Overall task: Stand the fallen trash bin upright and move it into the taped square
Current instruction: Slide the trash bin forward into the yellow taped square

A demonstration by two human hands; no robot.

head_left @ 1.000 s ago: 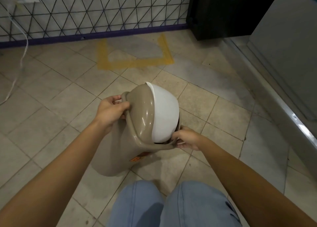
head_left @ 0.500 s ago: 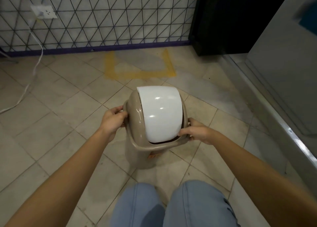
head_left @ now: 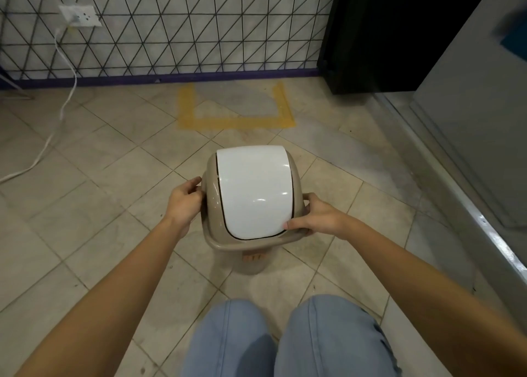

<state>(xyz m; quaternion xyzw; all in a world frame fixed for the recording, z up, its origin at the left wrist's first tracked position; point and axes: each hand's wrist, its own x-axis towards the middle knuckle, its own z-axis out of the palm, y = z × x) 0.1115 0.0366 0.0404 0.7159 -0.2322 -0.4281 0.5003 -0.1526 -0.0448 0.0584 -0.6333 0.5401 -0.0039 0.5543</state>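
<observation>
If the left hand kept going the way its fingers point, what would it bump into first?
The left hand is already touching the beige trash bin; its fingers point into the bin's side, so the bin comes first.

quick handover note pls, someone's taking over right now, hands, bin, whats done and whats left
Left hand grips the left rim of the trash bin; right hand grips the right rim, thumb on the white swing lid.
The bin is upright, on the tiles short of the yellow taped square.
Done: standing it up.
Left: move it forward into the square by the wall and let go.
</observation>
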